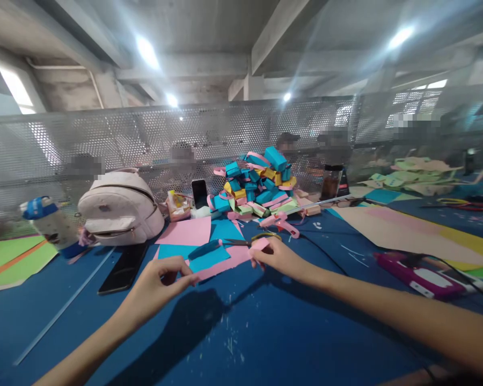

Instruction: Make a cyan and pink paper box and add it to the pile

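Note:
My left hand (165,281) is above the blue table, thumb and forefinger pinched on one end of a pink paper strip (223,269). My right hand (277,258) closes on the strip's other end, where a pink piece (261,245) shows over the fingers. A thin shadow on the table links the two hands' shadows. Just behind lie blue paper pieces (211,258), a pink sheet (187,231) and scissors (237,242), their handles partly behind my right hand. A pink glue gun (280,222) rests beyond that hand.
A heap of folded paper pieces (261,185) stands at the back. On the left are a pale backpack (123,209), a bottle (54,228) and a black phone (123,269). Large paper sheets (402,230) and a purple device (421,274) with a cable lie right. People sit behind the perforated screen (145,134).

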Demonstrator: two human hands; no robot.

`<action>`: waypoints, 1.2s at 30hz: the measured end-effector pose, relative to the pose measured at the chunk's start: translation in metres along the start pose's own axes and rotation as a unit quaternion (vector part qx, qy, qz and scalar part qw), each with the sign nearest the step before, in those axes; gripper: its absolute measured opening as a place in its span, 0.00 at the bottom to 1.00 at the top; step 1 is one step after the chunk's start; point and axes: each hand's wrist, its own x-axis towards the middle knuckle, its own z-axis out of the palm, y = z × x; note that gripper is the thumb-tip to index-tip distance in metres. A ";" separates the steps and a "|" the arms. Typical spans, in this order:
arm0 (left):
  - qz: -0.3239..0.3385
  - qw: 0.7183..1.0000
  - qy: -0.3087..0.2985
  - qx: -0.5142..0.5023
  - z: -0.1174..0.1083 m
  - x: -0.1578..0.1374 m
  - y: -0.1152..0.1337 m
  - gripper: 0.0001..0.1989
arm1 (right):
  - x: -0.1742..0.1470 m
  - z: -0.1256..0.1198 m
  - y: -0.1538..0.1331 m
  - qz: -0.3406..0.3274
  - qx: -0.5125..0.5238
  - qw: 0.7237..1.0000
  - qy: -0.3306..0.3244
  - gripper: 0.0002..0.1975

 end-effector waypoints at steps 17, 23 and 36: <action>0.060 0.949 -0.195 -0.241 0.046 -0.010 0.022 0.13 | -0.005 0.025 0.008 0.038 0.182 0.970 -0.158 0.12; -0.033 0.955 -0.176 -0.238 0.059 0.004 -0.007 0.13 | -0.001 0.017 0.019 0.070 0.188 0.956 -0.216 0.12; -0.008 0.981 -0.132 -0.144 0.076 0.028 -0.033 0.10 | 0.014 0.015 0.042 0.068 0.073 0.969 -0.226 0.18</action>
